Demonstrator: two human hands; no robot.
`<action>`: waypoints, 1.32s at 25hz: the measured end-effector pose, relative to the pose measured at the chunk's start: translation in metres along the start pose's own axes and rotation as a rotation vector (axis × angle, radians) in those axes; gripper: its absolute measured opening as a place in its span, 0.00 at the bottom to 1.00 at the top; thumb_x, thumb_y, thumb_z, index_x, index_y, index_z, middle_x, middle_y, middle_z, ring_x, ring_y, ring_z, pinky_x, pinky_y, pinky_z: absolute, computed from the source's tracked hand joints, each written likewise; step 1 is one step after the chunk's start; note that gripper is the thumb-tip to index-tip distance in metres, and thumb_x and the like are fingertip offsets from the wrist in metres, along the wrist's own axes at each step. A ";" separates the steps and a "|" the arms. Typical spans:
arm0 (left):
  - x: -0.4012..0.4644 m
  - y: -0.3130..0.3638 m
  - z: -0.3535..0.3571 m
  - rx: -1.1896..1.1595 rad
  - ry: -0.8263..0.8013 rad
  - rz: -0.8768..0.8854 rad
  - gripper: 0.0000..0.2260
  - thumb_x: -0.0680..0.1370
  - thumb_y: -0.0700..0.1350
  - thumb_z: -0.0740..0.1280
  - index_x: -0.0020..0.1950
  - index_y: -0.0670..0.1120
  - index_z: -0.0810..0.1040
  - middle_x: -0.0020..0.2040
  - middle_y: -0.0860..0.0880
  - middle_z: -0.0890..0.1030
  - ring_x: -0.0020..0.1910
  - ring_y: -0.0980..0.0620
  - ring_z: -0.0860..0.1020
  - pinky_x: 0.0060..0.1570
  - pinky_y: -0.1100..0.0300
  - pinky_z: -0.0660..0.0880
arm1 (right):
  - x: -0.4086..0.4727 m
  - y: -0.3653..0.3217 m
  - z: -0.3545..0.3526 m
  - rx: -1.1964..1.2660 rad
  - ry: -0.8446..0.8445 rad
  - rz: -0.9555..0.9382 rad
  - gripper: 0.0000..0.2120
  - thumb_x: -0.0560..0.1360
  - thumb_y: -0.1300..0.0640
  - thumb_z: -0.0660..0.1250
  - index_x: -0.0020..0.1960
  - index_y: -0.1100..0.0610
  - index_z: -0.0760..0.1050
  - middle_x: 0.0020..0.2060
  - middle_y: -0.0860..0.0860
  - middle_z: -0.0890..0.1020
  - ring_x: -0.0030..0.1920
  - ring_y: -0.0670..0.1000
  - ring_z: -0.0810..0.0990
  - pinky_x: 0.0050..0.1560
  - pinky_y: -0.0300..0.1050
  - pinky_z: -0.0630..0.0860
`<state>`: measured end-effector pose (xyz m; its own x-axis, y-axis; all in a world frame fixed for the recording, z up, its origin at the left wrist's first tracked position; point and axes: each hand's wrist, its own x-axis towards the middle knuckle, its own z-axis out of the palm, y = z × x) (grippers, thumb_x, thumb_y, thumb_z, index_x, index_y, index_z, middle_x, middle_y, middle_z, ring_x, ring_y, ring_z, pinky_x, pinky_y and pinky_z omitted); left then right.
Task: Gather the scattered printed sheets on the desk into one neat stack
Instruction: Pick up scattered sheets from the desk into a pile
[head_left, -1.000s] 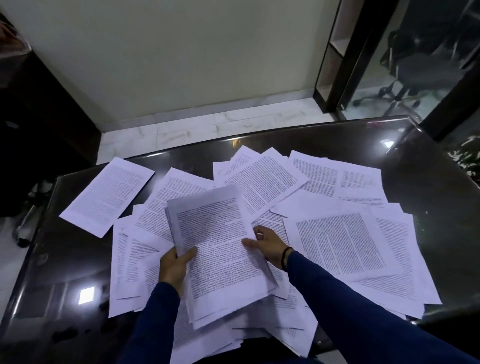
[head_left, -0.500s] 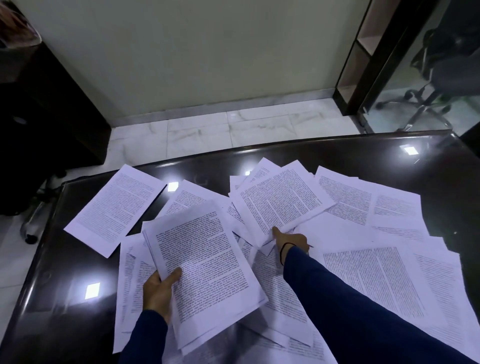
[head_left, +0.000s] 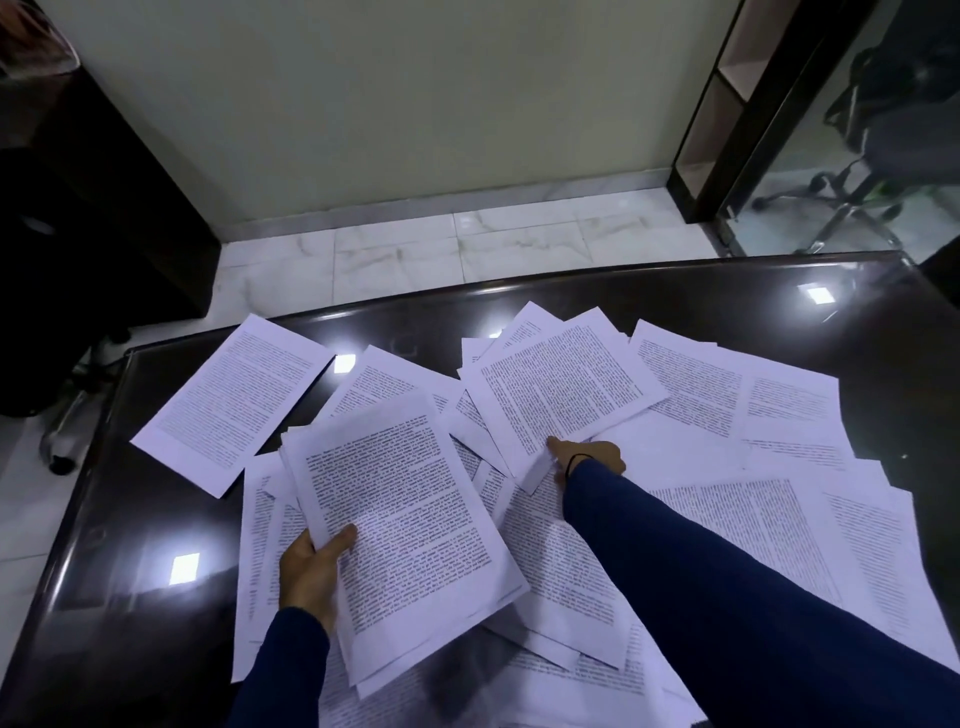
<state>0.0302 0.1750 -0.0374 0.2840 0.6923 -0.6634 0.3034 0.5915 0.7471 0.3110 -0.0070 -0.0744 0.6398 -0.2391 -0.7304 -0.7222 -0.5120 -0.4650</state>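
Note:
My left hand (head_left: 311, 571) grips a thin stack of printed sheets (head_left: 410, 525) by its left edge, holding it above the desk. My right hand (head_left: 587, 460) reaches forward, thumb on top of the near corner of a printed sheet (head_left: 563, 389) at the middle back, fingers hidden under it. Several more sheets (head_left: 769, 525) lie scattered and overlapping across the dark glossy desk (head_left: 135, 545). One single sheet (head_left: 234, 402) lies apart at the back left.
The desk's far edge (head_left: 623, 273) runs across the middle of the view, with white floor tiles and a pale wall beyond. A dark cabinet stands at the left. An office chair (head_left: 878, 140) sits behind glass at the right.
My right hand left the held stack and reached forward to the sheet at the middle back, taking its near corner. My left hand kept the stack and shifted it slightly left.

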 end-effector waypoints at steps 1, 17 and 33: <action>-0.001 -0.001 -0.003 -0.004 0.002 -0.002 0.09 0.77 0.38 0.72 0.53 0.49 0.80 0.51 0.49 0.82 0.51 0.45 0.79 0.55 0.51 0.75 | 0.006 0.000 0.002 0.003 -0.010 0.001 0.18 0.62 0.47 0.80 0.41 0.59 0.78 0.34 0.53 0.82 0.41 0.54 0.84 0.44 0.47 0.83; -0.017 -0.006 -0.008 0.064 -0.078 0.042 0.16 0.80 0.39 0.67 0.68 0.44 0.75 0.60 0.46 0.81 0.54 0.44 0.79 0.60 0.48 0.75 | -0.015 0.038 -0.060 0.114 -0.313 -0.253 0.13 0.79 0.68 0.59 0.62 0.66 0.75 0.55 0.61 0.80 0.54 0.58 0.78 0.44 0.42 0.75; -0.055 -0.020 -0.003 -0.114 -0.067 -0.028 0.09 0.80 0.42 0.66 0.58 0.51 0.81 0.52 0.47 0.85 0.53 0.42 0.81 0.56 0.47 0.78 | -0.092 0.073 -0.046 -0.310 -0.633 -0.665 0.21 0.79 0.49 0.66 0.68 0.54 0.66 0.60 0.48 0.76 0.60 0.53 0.76 0.59 0.49 0.72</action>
<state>0.0057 0.1263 -0.0159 0.3383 0.6475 -0.6828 0.2083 0.6561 0.7254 0.2117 -0.0606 -0.0184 0.5674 0.6200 -0.5419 -0.1047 -0.5984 -0.7943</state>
